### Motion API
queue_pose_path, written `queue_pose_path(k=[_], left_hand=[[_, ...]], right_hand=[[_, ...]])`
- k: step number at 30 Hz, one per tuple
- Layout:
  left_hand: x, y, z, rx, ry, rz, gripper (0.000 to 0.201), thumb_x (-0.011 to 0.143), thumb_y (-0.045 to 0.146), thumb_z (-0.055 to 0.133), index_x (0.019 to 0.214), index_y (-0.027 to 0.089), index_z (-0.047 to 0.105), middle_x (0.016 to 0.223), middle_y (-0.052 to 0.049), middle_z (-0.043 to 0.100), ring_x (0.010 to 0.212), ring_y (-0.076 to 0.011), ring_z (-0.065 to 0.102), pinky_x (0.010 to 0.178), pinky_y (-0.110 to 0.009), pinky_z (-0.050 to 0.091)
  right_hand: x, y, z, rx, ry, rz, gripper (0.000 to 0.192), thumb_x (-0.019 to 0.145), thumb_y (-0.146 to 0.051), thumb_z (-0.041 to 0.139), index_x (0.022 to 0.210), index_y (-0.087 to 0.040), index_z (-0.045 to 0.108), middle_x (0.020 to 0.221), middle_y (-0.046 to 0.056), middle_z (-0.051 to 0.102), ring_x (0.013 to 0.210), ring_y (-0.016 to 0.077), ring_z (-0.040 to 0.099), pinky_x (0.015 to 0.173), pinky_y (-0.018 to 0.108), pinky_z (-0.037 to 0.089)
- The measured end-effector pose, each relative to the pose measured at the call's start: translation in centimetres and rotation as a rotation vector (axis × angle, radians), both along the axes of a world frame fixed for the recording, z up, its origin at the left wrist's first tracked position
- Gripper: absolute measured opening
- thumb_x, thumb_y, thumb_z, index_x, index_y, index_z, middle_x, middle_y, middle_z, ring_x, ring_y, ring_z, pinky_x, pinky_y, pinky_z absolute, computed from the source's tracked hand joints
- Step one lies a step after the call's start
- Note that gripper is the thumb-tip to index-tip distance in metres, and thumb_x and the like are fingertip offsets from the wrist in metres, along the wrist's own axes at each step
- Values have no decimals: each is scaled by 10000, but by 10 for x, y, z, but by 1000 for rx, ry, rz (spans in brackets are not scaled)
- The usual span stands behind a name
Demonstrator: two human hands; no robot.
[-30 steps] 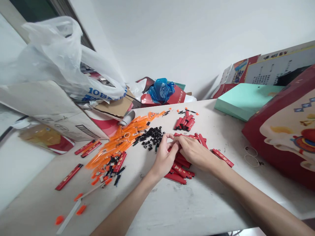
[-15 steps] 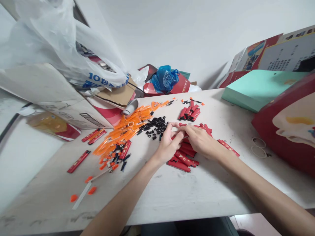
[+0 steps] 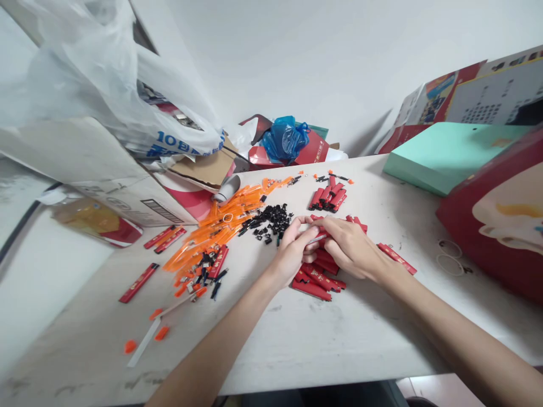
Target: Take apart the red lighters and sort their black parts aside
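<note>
My left hand [image 3: 293,249] and my right hand [image 3: 345,243] meet over a heap of red lighter casings [image 3: 314,289] with gold printing. Both sets of fingers are closed around one slim red casing, its pale grey edge showing between them; the fingers cover most of it. Left of my hands lies a pile of small black parts [image 3: 275,219]. Beyond it spreads a larger pile of translucent orange plastic pieces [image 3: 229,212]. A smaller bunch of red casings with black ends [image 3: 327,196] sits just past my hands.
Several red lighters [image 3: 139,282] lie at the left, near mixed black, metal and orange bits [image 3: 201,277] and a pale strip [image 3: 144,341]. A carton [image 3: 127,192] with a plastic bag [image 3: 178,124] stands left. A mint-green box [image 3: 445,152] and red bag [image 3: 500,226] are right.
My hands stay together over the red heap, with fingers shifted slightly. The casing's grey edge now shows between them. The whole view has moved a little.
</note>
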State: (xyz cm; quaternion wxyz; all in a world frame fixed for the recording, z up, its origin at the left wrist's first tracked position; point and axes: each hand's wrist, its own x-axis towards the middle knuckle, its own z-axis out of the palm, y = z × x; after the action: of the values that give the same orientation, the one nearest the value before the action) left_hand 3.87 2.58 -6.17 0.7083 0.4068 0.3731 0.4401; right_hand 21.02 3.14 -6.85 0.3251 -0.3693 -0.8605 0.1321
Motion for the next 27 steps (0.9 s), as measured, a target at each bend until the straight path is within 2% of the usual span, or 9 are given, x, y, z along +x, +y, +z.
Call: queue_pose_path(k=[3,5,8,11,15,19,22,26,27], left_hand=[[-5,4,-1,38,30,36,347,798,376,772,958,233,499,623,96,333,515,-62,291,470,-160,210],[-8,7,-2,107,93,72,290,837,375,735,949,229,512,630,88,345,521,-68,310,478,-170,227],[-11,8,-4,280,305,142,194,933,387,627,1010,215,581,713,36,498,591,-95,436,542,-199,345],[-11,6,-8,486,529,184,257,991,390,547,1161,220,639,995,-57,678,842,-162,610,764,-262,475],[-11,5,-15,733,717,212,334,1009,309,521,1329,239,588,1321,-88,660,1212,-237,607,1051,-358,441],[-11,4,-19,940,933,196,285,1002,211,512,1269,217,613,1242,-77,690,1182,-236,607,1057,-401,455],[-10,3,-20,1004,1063,157,217,987,190,536,1156,225,666,1096,-56,712,1040,-239,624,976,-424,496],[-7,1,-27,1028,1149,176,237,990,193,538,1173,230,683,1110,-69,691,1050,-256,613,969,-453,512],[-7,1,-29,1030,1154,174,263,996,186,523,1206,231,675,1139,-76,682,1077,-258,610,986,-456,511]], right_hand=[[3,1,6,4,51,-63,205,972,-172,357,901,-194,548,832,51,584,730,196,526,698,327,404],[4,2,9,-37,149,-125,269,1022,-236,361,793,-209,497,743,19,537,665,171,486,658,309,376],[3,4,11,-69,304,-272,393,1046,-351,428,678,-221,382,611,-31,398,559,134,352,584,297,307],[3,5,7,-88,436,-375,451,1041,-426,466,657,-223,347,584,-47,323,545,122,290,550,292,259],[2,5,4,-104,500,-360,473,1040,-470,465,661,-222,327,598,-51,284,563,119,269,550,286,237],[-1,7,12,-188,564,-322,483,1043,-501,435,665,-220,328,610,-51,291,573,115,281,546,274,248],[-11,25,32,-231,391,-227,485,1046,-487,422,649,-209,391,597,-43,368,568,116,322,536,272,259],[-50,68,60,-125,-184,0,457,1044,-355,471,619,-188,496,594,-16,490,567,118,353,571,278,305],[-65,79,62,-134,-249,56,441,1029,-335,513,616,-183,530,596,-9,520,561,116,369,571,276,318]])
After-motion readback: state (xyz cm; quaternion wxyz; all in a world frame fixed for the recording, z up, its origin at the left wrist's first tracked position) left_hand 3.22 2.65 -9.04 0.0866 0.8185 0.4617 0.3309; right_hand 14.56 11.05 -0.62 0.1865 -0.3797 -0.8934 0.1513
